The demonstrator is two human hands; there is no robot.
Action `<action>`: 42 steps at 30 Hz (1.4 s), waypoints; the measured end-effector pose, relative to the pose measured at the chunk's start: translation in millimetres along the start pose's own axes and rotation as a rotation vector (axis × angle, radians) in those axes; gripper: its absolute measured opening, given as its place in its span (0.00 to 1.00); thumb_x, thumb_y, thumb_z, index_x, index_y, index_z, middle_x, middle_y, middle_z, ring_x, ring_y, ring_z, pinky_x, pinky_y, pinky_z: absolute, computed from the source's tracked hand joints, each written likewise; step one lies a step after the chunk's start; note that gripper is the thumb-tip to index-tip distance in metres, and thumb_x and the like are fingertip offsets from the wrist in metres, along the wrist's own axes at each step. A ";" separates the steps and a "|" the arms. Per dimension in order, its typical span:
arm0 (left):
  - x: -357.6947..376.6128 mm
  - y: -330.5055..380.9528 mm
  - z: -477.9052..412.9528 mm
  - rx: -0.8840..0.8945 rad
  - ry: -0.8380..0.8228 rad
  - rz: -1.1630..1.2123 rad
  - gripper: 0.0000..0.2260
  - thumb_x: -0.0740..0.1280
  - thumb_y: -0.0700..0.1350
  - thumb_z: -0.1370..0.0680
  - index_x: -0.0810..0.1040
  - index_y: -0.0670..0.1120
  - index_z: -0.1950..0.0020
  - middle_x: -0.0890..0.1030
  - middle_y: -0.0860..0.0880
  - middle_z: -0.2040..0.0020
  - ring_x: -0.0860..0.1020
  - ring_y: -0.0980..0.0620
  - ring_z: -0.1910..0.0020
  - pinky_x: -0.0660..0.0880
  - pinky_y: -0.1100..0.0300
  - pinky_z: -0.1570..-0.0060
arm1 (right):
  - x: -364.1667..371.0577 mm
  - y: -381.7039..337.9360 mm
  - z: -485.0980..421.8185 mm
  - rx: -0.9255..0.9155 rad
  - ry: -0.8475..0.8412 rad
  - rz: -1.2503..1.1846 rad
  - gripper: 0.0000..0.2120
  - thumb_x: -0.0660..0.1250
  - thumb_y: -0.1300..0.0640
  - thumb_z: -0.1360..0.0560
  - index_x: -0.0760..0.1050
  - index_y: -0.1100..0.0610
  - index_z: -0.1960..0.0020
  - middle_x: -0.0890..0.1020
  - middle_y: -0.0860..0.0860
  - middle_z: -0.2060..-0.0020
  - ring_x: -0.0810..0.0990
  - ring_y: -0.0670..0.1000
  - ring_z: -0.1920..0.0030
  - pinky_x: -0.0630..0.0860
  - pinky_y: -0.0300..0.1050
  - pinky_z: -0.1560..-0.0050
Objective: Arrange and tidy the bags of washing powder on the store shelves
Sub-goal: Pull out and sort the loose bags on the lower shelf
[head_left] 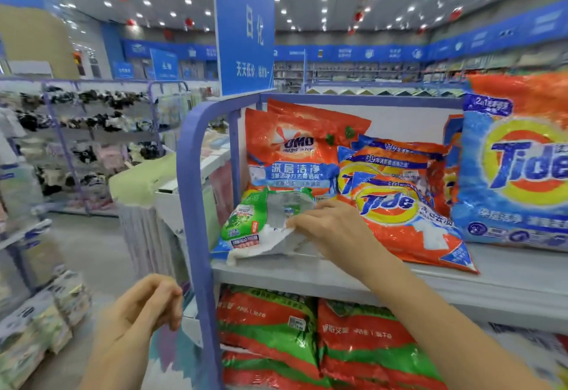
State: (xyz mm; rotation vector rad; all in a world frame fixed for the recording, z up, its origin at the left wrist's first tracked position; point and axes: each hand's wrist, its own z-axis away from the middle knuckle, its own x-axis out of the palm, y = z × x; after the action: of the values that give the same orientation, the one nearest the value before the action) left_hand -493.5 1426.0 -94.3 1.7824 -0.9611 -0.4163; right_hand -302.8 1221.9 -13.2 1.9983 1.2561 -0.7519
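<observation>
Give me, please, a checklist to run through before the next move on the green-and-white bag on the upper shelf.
1. Right hand grips green-and-white plastic bag: ok, pinches its white edge.
2. Left hand free: ok, loosely curled, holds nothing.
3. That bag upright: not ok, lies down at the grey shelf's left end.
4. Front orange Tide bag upright: not ok, slumped forward.
5. Room behind it, before the orange OMO bag: cannot tell.

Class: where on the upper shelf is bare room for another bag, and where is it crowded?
Bare: the front strip of the grey shelf below the big blue Tide bag. Crowded: the left, with orange OMO bags.
</observation>
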 end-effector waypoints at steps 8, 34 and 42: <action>35.3 13.4 -3.1 -0.005 -0.213 0.020 0.08 0.63 0.45 0.28 0.78 0.45 0.65 0.74 0.45 0.73 0.71 0.54 0.73 0.70 0.66 0.71 | -29.1 17.3 -77.7 0.348 0.187 -0.071 0.07 0.65 0.62 0.24 0.81 0.60 0.49 0.85 0.56 0.56 0.82 0.57 0.57 0.78 0.51 0.53; 187.5 27.5 -99.0 -0.045 -0.598 0.043 0.28 0.76 0.64 0.38 0.74 0.56 0.44 0.84 0.58 0.51 0.82 0.60 0.52 0.78 0.68 0.57 | -157.4 95.8 -3.4 0.468 0.464 -0.078 0.06 0.67 0.63 0.25 0.80 0.64 0.51 0.82 0.50 0.60 0.77 0.44 0.62 0.67 0.23 0.60; 188.5 44.7 -101.4 0.062 -0.559 -0.107 0.35 0.67 0.69 0.38 0.70 0.57 0.33 0.79 0.53 0.39 0.79 0.50 0.41 0.75 0.48 0.40 | -145.0 106.5 16.8 0.537 0.529 0.035 0.07 0.68 0.60 0.24 0.77 0.64 0.50 0.80 0.54 0.64 0.72 0.42 0.70 0.64 0.29 0.68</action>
State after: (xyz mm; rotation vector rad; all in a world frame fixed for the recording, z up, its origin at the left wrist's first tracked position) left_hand -327.5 1336.9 16.6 1.8131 -1.2716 -0.9976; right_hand -261.6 1095.1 108.7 2.7818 1.4019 -0.6025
